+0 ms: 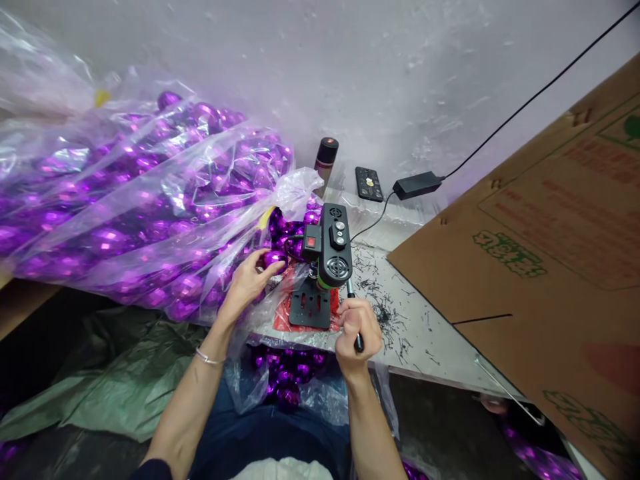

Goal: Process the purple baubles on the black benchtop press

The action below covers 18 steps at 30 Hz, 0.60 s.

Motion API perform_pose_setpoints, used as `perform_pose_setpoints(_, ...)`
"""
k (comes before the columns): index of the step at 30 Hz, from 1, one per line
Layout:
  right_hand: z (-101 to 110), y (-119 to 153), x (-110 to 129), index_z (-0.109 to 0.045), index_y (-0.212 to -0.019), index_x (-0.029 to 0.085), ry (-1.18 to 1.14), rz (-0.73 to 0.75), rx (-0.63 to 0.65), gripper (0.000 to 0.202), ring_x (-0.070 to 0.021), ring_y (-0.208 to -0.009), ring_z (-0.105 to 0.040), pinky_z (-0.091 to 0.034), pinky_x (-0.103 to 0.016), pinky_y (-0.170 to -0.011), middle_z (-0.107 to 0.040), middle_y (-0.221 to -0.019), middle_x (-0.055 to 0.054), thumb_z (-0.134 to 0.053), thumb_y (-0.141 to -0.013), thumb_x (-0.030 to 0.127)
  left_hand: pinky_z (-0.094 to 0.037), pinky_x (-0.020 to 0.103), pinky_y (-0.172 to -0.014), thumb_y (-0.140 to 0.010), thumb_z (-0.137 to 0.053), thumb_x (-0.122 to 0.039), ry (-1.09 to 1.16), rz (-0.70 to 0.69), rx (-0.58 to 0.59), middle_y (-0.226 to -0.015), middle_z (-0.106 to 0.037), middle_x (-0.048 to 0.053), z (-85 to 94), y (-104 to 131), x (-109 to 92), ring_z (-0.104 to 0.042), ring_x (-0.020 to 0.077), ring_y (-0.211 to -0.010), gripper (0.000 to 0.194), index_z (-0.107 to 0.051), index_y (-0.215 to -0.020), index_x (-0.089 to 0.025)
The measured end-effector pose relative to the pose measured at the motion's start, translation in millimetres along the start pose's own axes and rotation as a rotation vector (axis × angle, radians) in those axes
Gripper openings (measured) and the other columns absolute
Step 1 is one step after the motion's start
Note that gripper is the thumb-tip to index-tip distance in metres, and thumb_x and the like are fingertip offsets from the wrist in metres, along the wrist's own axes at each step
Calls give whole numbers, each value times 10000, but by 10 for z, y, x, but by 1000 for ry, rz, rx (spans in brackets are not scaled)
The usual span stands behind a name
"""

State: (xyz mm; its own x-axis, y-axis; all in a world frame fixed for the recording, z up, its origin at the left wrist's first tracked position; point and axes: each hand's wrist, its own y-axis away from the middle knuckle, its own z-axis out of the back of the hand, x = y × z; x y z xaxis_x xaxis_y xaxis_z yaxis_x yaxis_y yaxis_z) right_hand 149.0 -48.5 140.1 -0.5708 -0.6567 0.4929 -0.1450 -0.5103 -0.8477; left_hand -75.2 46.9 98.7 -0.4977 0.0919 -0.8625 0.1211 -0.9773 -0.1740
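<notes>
My left hand (251, 280) pinches a shiny purple ball (275, 259) between thumb and fingers, beside the mouth of a clear plastic bag (210, 193) full of similar balls. A closed fist, my right hand (361, 328), wraps round the black-gripped lever (359, 342) of a small black bench machine (336, 243). The machine has round grilles, silver buttons and a red switch (311, 241). Its slotted black base plate (309, 307) lies over a red sheet (283, 313). More purple balls (290, 373) lie in clear plastic at my lap.
Behind the machine stand a dark-capped cylinder (325, 163) and a phone (369, 183). A black power adapter (417, 185) has a cord running up right. Short dark bits litter the worktop (410, 313). A large cardboard box (540, 267) borders the right side.
</notes>
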Motion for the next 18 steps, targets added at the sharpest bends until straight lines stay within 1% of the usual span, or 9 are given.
perform_pose_setpoints(2, 1, 5, -1, -510, -732, 233, 1, -7, 4, 326, -141, -649, -602, -436, -296, -589, -548, -657, 27, -473, -1009, 64, -592, 324, -704, -831, -720, -813, 301, 119, 11, -923, -782, 54, 47, 98, -22, -712, 210, -745, 738, -739, -1218, -185)
perform_pose_setpoints(4, 3, 11, -3, -509, -734, 231, 4, -12, 7, 323, -137, -654, -603, -437, -293, -594, -558, -669, 26, -478, -1007, 61, -596, 318, -639, -795, -709, -872, 571, 241, 68, -888, -787, 64, 43, 244, -39, -722, 209, -707, 794, -742, -1171, -173)
perform_pose_setpoints(5, 5, 14, -4, -508, -735, 230, 5, -12, 6, 322, -136, -657, -605, -435, -291, -595, -562, -672, 26, -480, -1006, 59, -618, 333, -647, -785, -720, -877, 681, 297, 109, -911, -800, 81, 21, 326, -47, -747, 225, -734, 795, -742, -1153, -173)
perform_pose_setpoints(7, 10, 14, -6, -507, -735, 230, 9, -11, 8, 320, -136, -660, -608, -433, -292, -595, -565, -676, 25, -481, -1006, 61, -674, 395, -739, -784, -774, -824, 833, 377, 195, -1011, -825, 112, -50, 484, -63, -794, 271, -850, 734, -739, -1142, -184)
perform_pose_setpoints(9, 14, 9, -6, -507, -738, 231, 13, -11, 11, 319, -139, -662, -610, -433, -295, -594, -564, -676, 24, -479, -1010, 69, -697, 464, -845, -836, -786, -731, 914, 429, 268, -1088, -832, 123, -133, 610, -70, -810, 298, -950, 615, -736, -1142, -201)
perform_pose_setpoints(12, 18, -3, 2, -509, -745, 232, 12, -11, 22, 318, -137, -660, -607, -435, -292, -590, -572, -687, 21, -468, -1020, 77, -700, 516, -892, -947, -674, -633, 995, 507, 322, -1104, -834, 132, -228, 718, -57, -815, 306, -986, 465, -740, -1117, -205)
perform_pose_setpoints(15, 17, -10, 16, -510, -749, 231, 7, -18, 22, 318, -134, -664, -610, -441, -285, -594, -578, -694, 20, -471, -1026, 79, -703, 481, -873, -973, -635, -585, 1062, 568, 306, -1143, -830, 143, -284, 748, -39, -813, 295, -983, 431, -754, -1110, -194)
perform_pose_setpoints(18, 14, -15, 29, -518, -749, 231, 2, -28, 13, 315, -140, -667, -616, -446, -287, -601, -579, -689, 20, -477, -1022, 80, -691, 426, -899, -901, -766, -530, 1066, 574, 274, -1180, -824, 128, -345, 757, -45, -805, 277, -1015, 415, -762, -1139, -191)
